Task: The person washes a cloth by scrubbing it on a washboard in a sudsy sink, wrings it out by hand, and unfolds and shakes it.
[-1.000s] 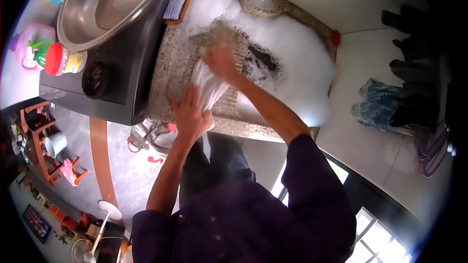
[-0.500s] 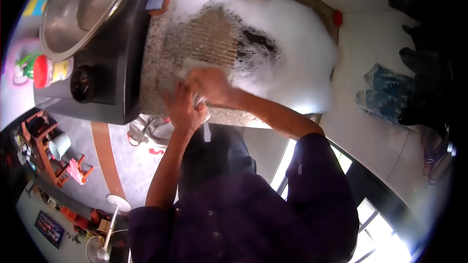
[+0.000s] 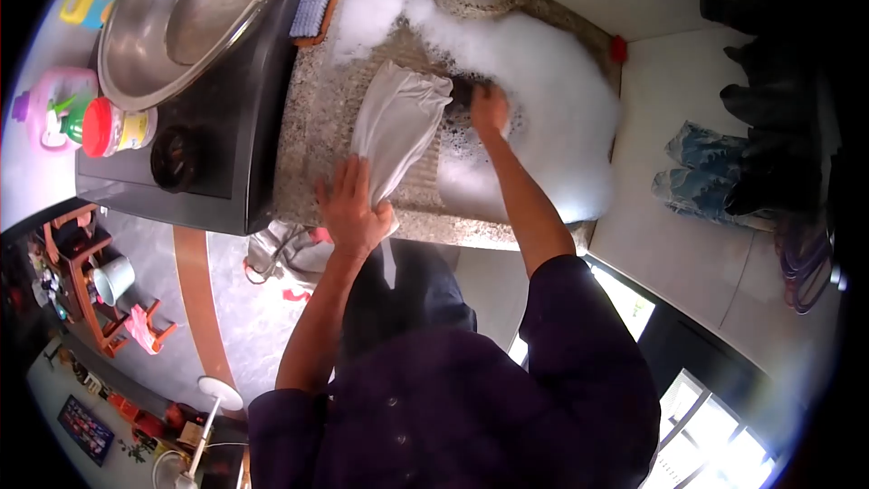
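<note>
Stone sink (image 3: 317, 118) held foam (image 3: 561, 118); left hand (image 3: 354, 208) lay open on cloth (image 3: 394, 122); right hand (image 3: 490, 111), grip unclear, had left it; rubbing seemingly paused.

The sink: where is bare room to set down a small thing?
A bare strip of the sink runs between the cloth and the black table, nearer than the brush. Crowded: the right side, with foam and the right hand, and the middle, with the cloth under the left hand.
</note>
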`<state>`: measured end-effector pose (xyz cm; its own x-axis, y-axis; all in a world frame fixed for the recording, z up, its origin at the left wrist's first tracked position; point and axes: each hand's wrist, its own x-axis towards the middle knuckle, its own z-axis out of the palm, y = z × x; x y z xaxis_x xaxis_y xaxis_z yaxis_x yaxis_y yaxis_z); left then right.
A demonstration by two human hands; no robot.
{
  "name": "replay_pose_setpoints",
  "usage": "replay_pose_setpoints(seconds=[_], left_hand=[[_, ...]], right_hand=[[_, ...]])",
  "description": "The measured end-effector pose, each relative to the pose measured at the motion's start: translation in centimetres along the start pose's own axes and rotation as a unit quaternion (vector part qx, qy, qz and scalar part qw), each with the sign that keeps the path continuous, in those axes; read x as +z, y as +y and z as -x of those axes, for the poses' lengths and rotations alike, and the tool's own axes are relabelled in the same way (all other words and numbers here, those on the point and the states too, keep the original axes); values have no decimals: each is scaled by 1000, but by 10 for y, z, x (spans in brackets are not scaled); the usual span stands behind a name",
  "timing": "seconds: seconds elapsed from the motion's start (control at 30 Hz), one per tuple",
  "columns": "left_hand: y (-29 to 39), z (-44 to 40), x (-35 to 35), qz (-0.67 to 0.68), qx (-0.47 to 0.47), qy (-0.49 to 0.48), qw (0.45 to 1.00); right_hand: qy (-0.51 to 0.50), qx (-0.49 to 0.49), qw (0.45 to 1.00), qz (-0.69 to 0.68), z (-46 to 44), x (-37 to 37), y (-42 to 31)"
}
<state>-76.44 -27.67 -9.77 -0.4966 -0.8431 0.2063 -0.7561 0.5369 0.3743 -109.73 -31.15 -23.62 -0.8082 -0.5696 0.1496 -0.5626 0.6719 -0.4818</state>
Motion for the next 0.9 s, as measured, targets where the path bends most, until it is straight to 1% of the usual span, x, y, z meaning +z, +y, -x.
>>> replay_pose_setpoints(seconds=[0.07, 0.1, 0.13, 0.17, 0.2, 0.23, 0.3, 0.33, 0.4, 0.43, 0.5, 0.6, 0.67, 0.7, 0.73, 0.77, 0.8, 0.83, 0.87, 0.9], left_hand=[[-1, 1, 1, 5, -4, 9, 1000], [0, 2, 0, 8, -3, 12, 1000], [-1, 2, 0, 5, -1, 6, 1000], [-1, 2, -1, 3, 1, 1, 1000], [0, 0, 0, 1, 4, -3, 1000], [0, -1, 0, 3, 6, 3, 1000], [2, 0, -2, 8, 10, 13, 1000], [3, -1, -2, 7, 8, 2, 1000], [1, -1, -4, 5, -1, -16, 1000], [1, -1, -4, 9, 1, -2, 1000], [1, 1, -2, 10, -3, 9, 1000], [1, 1, -2, 5, -1, 7, 1000], [0, 0, -2, 2, 3, 1, 1000], [1, 0, -2, 2, 5, -1, 1000], [1, 0, -3, 2, 6, -3, 1000], [2, 2, -5, 3, 2, -8, 1000], [3, 2, -6, 3, 0, -10, 1000], [4, -2, -5, 3, -2, -9, 1000], [4, -4, -3, 5, 3, -3, 1000], [2, -2, -1, 4, 6, 1, 1000]], right_hand=[[-35, 181, 980, -70, -12, 0, 33], [-116, 174, 971, -116, -16, -8, 30], [-268, 303, 835, -374, -23, -9, 19], [-385, 393, 596, -585, -31, -10, 8], [-487, 310, 487, -655, -29, -31, -19], [-453, 294, 572, -617, -9, -90, -86], [-447, 312, 583, -603, -6, -106, -103], [-445, 317, 588, -596, -8, -111, -107], [-370, 341, 639, -582, -14, -86, -34], [-346, 373, 668, -544, -18, -68, 10], [-205, 476, 727, -451, -8, -86, 21], [-242, 370, 678, -587, -10, -23, 64], [-341, 318, 620, -631, 3, -44, -22], [-401, 295, 638, -588, 4, -74, -79], [-392, 202, 734, -516, 4, -61, -91], [-375, 105, 814, -431, 4, -49, -100], [-355, 119, 882, -286, 7, -47, -117], [-324, 129, 928, -133, 6, -51, -141], [-287, 140, 947, 25, 8, -52, -160], [-331, 128, 931, 84, 9, -46, -174]])
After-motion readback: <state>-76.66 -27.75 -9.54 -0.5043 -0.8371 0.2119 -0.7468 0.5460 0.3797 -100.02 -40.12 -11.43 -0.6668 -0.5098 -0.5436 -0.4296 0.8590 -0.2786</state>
